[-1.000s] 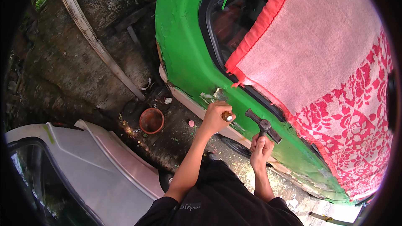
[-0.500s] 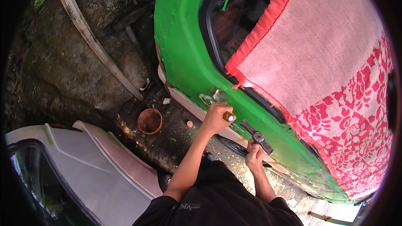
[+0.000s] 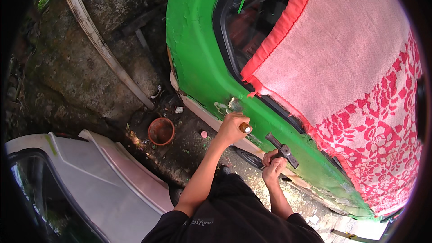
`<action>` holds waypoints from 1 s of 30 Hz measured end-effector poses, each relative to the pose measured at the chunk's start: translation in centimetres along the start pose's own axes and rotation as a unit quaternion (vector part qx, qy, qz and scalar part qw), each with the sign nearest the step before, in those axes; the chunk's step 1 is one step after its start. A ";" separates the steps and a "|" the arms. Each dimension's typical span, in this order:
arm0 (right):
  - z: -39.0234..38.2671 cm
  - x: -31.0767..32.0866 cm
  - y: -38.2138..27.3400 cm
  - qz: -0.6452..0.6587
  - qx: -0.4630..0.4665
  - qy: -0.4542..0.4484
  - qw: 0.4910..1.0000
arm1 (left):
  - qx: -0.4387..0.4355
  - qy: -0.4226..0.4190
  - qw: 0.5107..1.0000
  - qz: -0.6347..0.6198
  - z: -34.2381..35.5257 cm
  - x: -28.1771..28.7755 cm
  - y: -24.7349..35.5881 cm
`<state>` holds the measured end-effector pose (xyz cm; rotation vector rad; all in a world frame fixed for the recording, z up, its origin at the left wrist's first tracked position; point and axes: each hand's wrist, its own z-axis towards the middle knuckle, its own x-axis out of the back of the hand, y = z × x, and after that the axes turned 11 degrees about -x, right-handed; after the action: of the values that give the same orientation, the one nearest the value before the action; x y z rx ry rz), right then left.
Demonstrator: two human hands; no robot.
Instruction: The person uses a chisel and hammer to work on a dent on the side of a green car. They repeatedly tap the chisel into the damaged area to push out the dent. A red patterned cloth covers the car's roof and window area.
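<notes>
1 mostly hidden brown round-ended tool (image 3: 245, 128) fills the left hand (image 3: 230, 128); the right hand (image 3: 274, 167) grips a dark metal hammer (image 3: 283, 150), head beyond fingers.

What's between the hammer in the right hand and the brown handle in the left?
Nothing visible. The hammer in the right hand is apart from the brown handle in the left hand; green car bodywork shows behind the gap. The handle's far end can't be seen.
</notes>
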<state>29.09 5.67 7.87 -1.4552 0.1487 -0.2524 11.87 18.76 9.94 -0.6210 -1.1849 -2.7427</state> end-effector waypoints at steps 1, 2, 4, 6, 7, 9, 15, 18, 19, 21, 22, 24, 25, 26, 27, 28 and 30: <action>0.4 0.0 0.9 -0.053 0.008 -0.010 0.999 | 0.004 -0.005 1.000 0.000 -0.2 -0.2 -0.4; 0.8 0.2 1.5 -0.106 0.015 -0.019 0.994 | 0.009 -0.010 1.000 -0.001 -0.4 -0.5 -1.0; 0.8 0.4 1.7 -0.128 0.009 -0.025 0.991 | 0.000 -0.010 1.000 0.009 -0.6 -0.8 -1.0; -0.3 -0.4 2.1 0.007 0.033 0.005 0.999 | -0.028 0.002 0.999 0.032 -0.6 -0.8 -0.8; -0.2 -0.9 1.6 0.065 0.070 0.026 0.995 | -0.021 0.000 0.999 0.028 -0.4 -0.7 -0.6; 0.5 0.2 2.0 -0.099 0.019 -0.012 0.995 | -0.007 -0.005 1.000 0.019 -0.1 -0.5 -0.2; -0.3 -0.6 2.6 0.085 0.042 0.026 0.995 | 0.005 0.012 1.000 -0.003 0.0 -0.1 -0.2; 0.9 0.0 -0.7 -0.198 -0.033 -0.026 0.979 | 0.006 -0.001 1.000 0.015 0.2 0.2 -0.1; 0.8 0.2 -0.5 -0.193 -0.008 -0.008 0.981 | 0.015 -0.001 1.000 0.013 0.1 0.2 0.1; -0.1 -0.5 -0.8 -0.033 0.027 0.014 0.999 | 0.030 -0.001 1.000 0.008 0.1 0.2 0.3; -0.5 -0.7 -0.8 0.048 0.045 0.025 0.998 | 0.018 0.001 1.000 0.011 0.1 0.1 0.1; 0.0 -0.3 0.5 -0.033 0.016 0.009 0.999 | -0.004 0.006 1.000 0.016 0.1 -0.1 -0.1; 0.6 -0.2 0.3 -0.097 0.001 -0.003 0.995 | 0.006 0.002 1.000 0.015 0.1 0.0 0.1; 0.9 0.0 0.3 -0.160 -0.015 -0.014 0.987 | 0.016 -0.001 1.000 0.015 0.1 0.2 0.3; 0.8 0.0 0.6 -0.126 -0.016 -0.008 0.992 | 0.024 -0.003 1.000 0.016 0.2 0.4 0.6; 0.5 0.0 0.6 -0.080 -0.028 -0.006 0.996 | 0.015 -0.006 1.000 0.024 0.2 0.4 0.5; -0.1 -0.1 0.2 0.013 -0.052 -0.002 0.999 | -0.002 -0.013 0.999 0.039 -0.2 0.2 0.4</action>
<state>28.97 5.65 7.71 -1.5565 0.1791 -0.2223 11.71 18.37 10.16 -0.6901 -1.1362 -2.6798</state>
